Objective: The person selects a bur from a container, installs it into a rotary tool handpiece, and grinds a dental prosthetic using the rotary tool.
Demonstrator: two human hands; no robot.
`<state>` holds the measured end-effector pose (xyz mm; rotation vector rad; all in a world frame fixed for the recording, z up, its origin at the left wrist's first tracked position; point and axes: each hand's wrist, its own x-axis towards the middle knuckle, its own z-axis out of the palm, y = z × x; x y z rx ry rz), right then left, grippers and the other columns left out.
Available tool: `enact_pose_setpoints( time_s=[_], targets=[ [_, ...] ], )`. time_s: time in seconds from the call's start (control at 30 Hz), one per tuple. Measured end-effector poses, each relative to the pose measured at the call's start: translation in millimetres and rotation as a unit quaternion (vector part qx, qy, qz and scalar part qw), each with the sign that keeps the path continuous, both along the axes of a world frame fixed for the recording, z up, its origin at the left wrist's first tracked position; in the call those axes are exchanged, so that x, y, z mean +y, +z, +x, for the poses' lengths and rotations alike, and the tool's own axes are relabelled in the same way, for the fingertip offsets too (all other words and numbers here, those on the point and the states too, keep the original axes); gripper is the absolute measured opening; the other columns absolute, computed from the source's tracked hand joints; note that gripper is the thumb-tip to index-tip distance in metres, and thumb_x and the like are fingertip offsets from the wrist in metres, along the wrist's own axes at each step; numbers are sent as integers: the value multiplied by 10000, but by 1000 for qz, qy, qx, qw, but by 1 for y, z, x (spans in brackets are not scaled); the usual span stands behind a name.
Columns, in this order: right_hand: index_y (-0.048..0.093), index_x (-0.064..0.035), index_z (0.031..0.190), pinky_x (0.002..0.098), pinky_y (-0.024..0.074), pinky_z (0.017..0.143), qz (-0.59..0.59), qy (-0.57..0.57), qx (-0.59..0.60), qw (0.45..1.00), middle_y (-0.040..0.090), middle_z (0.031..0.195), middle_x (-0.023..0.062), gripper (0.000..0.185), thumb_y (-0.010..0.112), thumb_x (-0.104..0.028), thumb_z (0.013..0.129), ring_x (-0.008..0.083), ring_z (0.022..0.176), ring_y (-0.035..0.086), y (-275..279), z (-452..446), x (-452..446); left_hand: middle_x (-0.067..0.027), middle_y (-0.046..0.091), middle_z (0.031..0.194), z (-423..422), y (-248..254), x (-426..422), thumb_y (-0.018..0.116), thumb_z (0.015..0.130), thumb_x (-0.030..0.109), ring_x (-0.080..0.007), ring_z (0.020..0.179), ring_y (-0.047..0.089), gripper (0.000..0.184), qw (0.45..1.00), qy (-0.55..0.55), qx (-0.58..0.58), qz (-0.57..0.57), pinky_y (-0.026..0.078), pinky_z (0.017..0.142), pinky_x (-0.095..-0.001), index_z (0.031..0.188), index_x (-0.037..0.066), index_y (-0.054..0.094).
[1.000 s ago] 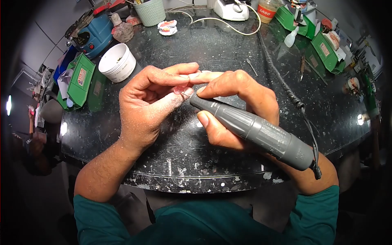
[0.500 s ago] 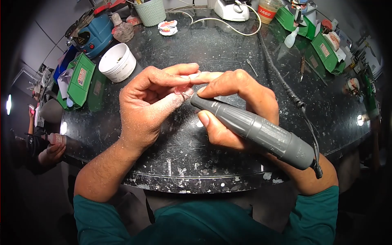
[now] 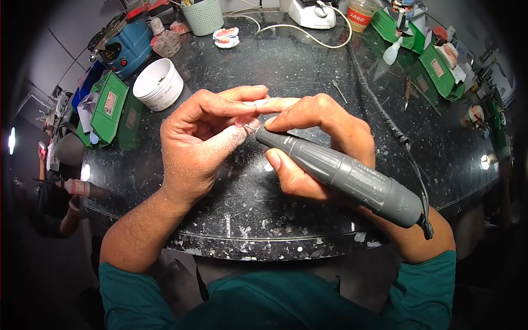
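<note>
My left hand (image 3: 201,135), dusted with pale powder, pinches a small pink piece (image 3: 246,119) between thumb and fingers; most of the piece is hidden. My right hand (image 3: 324,140) is wrapped round a dark grey rotary handpiece (image 3: 346,175), which slants from upper left to lower right. Its thin metal tip (image 3: 250,127) is at the pink piece; whether they touch cannot be made out. The fingertips of both hands meet above the piece. A coiled black cord (image 3: 393,129) runs from the handpiece's rear end to the back of the table.
A white tub (image 3: 158,85) and green bin (image 3: 108,109) stand left. A dental model (image 3: 226,37) lies at the back, near a woven basket (image 3: 202,17). Green bins (image 3: 441,71) and thin tools (image 3: 407,92) are right. A pink bottle (image 3: 77,187) lies at the left edge by another person's arm.
A pink bottle has appeared at the left edge; the other person's hand, on it half a second ago, has drawn away. My hands and the handpiece have barely moved.
</note>
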<state>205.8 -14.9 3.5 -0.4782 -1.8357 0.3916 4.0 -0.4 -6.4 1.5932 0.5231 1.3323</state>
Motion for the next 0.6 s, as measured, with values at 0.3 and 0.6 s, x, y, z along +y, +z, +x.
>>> enact_pose_setpoints(
  time_s=[0.3,0.6],
  targets=[
    [625,-14,985,331,572,790,-8,2,-6,1000,679,908,136,318,766,-23,700,261,869,721,1,0,-2,-270,610,1263,0,-1,0,623,853,-78,-295,1127,652,175,1000,4,-1,0,490,1022,-426,1018,-19,621],
    [618,-7,998,325,561,798,6,-4,-9,1000,677,917,138,323,770,-16,713,259,888,712,0,0,-1,-266,616,1257,0,0,1,617,849,-84,-293,1122,654,187,1000,8,7,7,492,1019,-422,1025,-22,628]
  ],
)
